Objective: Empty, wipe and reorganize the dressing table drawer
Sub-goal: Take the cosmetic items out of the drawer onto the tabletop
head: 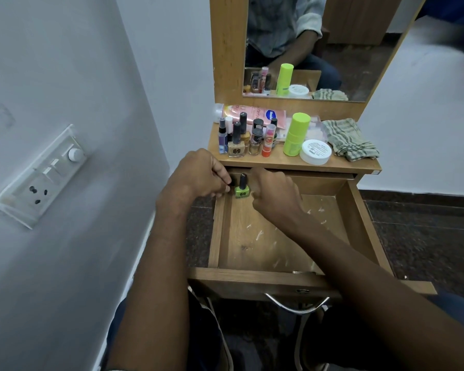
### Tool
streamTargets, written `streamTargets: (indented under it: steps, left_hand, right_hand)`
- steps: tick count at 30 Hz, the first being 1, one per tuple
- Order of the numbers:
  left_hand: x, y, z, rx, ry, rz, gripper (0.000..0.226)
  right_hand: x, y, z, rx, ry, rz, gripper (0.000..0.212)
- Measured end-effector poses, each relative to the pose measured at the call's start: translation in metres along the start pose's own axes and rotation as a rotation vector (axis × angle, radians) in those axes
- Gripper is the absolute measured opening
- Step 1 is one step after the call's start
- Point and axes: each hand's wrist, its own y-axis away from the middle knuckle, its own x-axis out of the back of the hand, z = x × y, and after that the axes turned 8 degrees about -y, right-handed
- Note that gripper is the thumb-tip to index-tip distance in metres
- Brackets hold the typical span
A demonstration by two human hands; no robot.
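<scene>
Wood-grain worktop (332,163) under a mirror (332,49) carries small bottles (241,137), a green tube (296,133), a white jar (315,152) and a checked cloth (350,139). Below, the drawer (265,279) stands pulled out, its scuffed floor bare but for a green polish bottle (242,189) upright in the far left corner. The left hand (198,175) has its grip pinched narrow on something small and dark beside the bottle; the right hand (275,195) is curled, grip unclear. White wall, switchboard (42,175), dark floor (426,236).

Soft even light; wide-angle edge bending; top-right corner blurred.
</scene>
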Motion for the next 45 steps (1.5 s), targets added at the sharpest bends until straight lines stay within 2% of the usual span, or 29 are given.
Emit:
streamTargets:
  steps: [6, 12, 16, 27, 33, 38, 45]
  left_hand:
    - [-0.009, -0.005, -0.001, -0.007, -0.009, 0.058, 0.023]
    - [-0.012, -0.007, -0.004, 0.005, -0.044, 0.112, 0.018]
    - [-0.013, -0.007, -0.005, 0.008, -0.055, 0.135, 0.017]
    - [-0.017, -0.010, -0.007, 0.002, -0.076, 0.166, 0.015]
    - [-0.013, -0.007, -0.009, 0.009, -0.070, 0.143, 0.019]
    - [-0.003, -0.001, -0.011, -0.084, 0.008, 0.045, 0.028]
    - [-0.004, 0.001, -0.005, -0.194, 0.123, 0.075, 0.021]
  right_hand:
    - [-0.014, -0.008, 0.000, 0.136, -0.035, 0.015, 0.046]
    - [-0.024, -0.010, -0.006, 0.199, -0.043, 0.106, 0.030]
    - [-0.028, -0.011, -0.009, 0.231, -0.003, 0.071, 0.032]
    - [-0.036, -0.016, -0.026, 0.166, -0.050, 0.020, 0.029]
    - [-0.031, -0.019, -0.017, 0.109, -0.141, -0.045, 0.011]
    - [-0.012, -0.013, -0.008, 0.071, -0.297, 0.016, 0.006]
    - [0.030, -0.007, -0.014, 0.164, -0.356, 0.089, 0.008]
